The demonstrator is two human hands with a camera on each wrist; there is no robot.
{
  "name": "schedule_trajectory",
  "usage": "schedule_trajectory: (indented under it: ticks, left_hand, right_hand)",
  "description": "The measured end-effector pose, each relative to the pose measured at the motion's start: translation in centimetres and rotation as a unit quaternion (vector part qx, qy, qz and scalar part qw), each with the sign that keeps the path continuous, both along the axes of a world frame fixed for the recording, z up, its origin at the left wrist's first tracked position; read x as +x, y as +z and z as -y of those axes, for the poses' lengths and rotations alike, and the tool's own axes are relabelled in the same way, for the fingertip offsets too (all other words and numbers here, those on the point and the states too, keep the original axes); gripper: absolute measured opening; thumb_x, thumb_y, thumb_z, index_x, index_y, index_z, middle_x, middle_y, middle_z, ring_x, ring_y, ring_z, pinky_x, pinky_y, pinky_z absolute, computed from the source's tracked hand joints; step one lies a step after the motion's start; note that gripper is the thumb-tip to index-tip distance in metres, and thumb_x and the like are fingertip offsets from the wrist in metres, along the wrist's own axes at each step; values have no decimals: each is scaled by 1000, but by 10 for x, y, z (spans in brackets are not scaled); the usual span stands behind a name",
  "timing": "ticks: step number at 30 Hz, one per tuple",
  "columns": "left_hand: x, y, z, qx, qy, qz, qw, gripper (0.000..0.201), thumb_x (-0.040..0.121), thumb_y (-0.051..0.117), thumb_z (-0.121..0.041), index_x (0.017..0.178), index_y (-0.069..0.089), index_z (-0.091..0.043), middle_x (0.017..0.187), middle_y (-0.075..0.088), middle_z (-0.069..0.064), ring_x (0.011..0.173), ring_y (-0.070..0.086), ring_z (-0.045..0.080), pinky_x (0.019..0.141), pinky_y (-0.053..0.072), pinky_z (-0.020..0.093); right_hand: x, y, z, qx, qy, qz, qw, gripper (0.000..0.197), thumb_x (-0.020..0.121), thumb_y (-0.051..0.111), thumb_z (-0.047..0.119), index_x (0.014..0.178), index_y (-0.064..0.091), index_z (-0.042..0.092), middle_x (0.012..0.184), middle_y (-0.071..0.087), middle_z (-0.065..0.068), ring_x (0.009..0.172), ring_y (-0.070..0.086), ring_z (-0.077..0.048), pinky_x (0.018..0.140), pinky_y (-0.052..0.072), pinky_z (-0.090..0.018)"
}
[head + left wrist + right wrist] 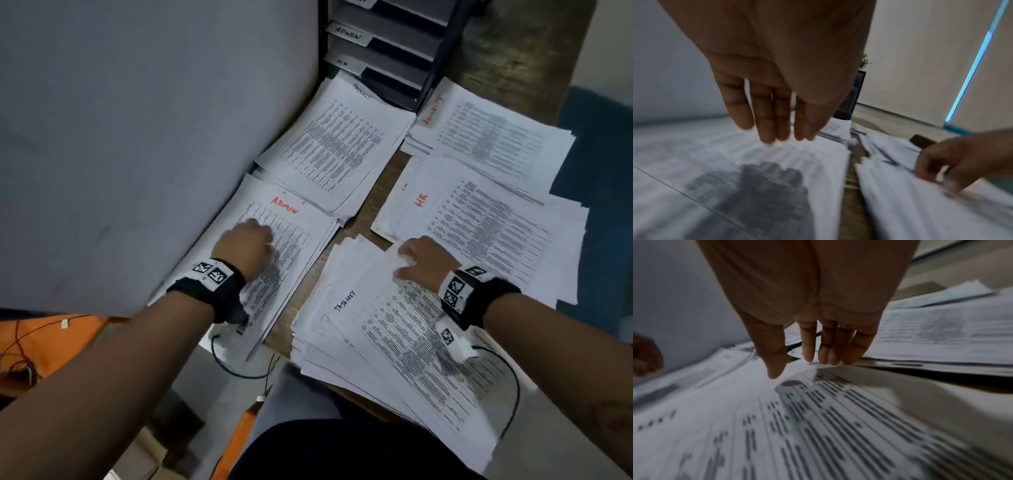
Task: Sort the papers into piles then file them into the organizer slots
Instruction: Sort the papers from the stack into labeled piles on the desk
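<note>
Five piles of printed papers lie on a brown wooden desk (356,222). The loose unsorted pile (394,342) is at the bottom middle of the head view, with "TASKLIST" written on one sheet. The right hand (426,260) rests on its top edge, fingers (807,344) straight and relaxed, the tips touching the top sheet. It grips nothing.

The ADMIN pile (291,240) lies left of the middle, marked in red. The left hand (246,248) is over it with fingers (766,116) straight and held together. It holds nothing.

Above that sits another tasklist pile (339,147). The HR pile (486,233) is at the right, and one more pile (496,137) with a blurry red word lies at the upper right.

The dark organizer (394,51) stands at the top middle. Its slots look dark inside, and one label reads "ADMIN".

A grey wall (137,137) fills the upper left. A blue floor (599,154) shows at the right edge.
</note>
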State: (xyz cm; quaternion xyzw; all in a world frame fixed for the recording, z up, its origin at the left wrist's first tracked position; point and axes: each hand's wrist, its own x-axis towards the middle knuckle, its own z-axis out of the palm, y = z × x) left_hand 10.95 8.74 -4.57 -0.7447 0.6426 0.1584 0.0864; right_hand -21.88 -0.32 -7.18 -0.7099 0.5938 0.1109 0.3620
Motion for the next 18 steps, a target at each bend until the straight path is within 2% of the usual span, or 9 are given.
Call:
schedule_trajectory:
  ticks: [2, 4, 6, 8, 11, 13, 18]
  left_hand:
    - [-31, 1, -6, 61, 6, -112, 992, 20, 94, 54, -39, 102, 63, -23, 104, 67, 3, 90, 60, 22, 72, 45, 31]
    - [-60, -3, -12, 114, -9, -157, 981, 26, 92, 57, -48, 99, 64, -24, 99, 68, -1, 87, 61, 20, 72, 47, 30]
    - [-84, -9, -16, 148, -30, -160, 975, 34, 89, 60, -53, 101, 67, -22, 99, 68, -2, 89, 62, 19, 75, 51, 31]
    - [-99, -15, -16, 160, -48, -143, 975, 39, 86, 64, -54, 101, 66, -17, 97, 69, 2, 89, 64, 21, 72, 49, 29]
    - [-110, -20, -16, 150, -51, -116, 980, 48, 85, 67, -52, 109, 57, -12, 102, 67, 7, 89, 62, 25, 69, 45, 31]
    - [-112, -23, -15, 134, -48, -116, 983, 53, 83, 69, -51, 113, 52, -11, 105, 64, 7, 90, 62, 26, 72, 47, 33]
    - [-119, -25, -16, 158, -54, -112, 980, 46, 84, 69, -45, 114, 55, -13, 110, 66, 5, 98, 62, 26, 78, 50, 34]
  right_hand:
    - [-12, -7, -4, 1, 35, -67, 997, 58, 71, 78, 41, 119, 53, 19, 121, 49, -5, 113, 49, -23, 94, 44, -37]
    - [-18, -11, -9, -9, 19, -94, 995, 69, 70, 79, 46, 126, 49, 18, 125, 47, -8, 119, 46, -27, 98, 43, -41]
    - [-20, -13, -13, -29, -6, -107, 994, 80, 67, 79, 52, 131, 45, 16, 129, 46, -10, 121, 46, -29, 99, 44, -44]
    - [-21, -15, -16, -41, -16, -117, 992, 85, 66, 78, 56, 131, 43, 16, 130, 47, -10, 122, 46, -29, 99, 43, -45]
    - [-20, -17, -19, -48, -32, -117, 991, 85, 66, 80, 55, 131, 43, 15, 131, 46, -10, 123, 45, -29, 99, 44, -44]
    - [-19, -17, -20, -58, -41, -115, 991, 85, 64, 81, 54, 129, 44, 14, 129, 47, -10, 122, 46, -28, 97, 45, -43]
    - [-21, -18, -22, -78, -65, -69, 992, 80, 66, 84, 46, 127, 43, 13, 127, 48, -8, 120, 47, -27, 98, 45, -43]
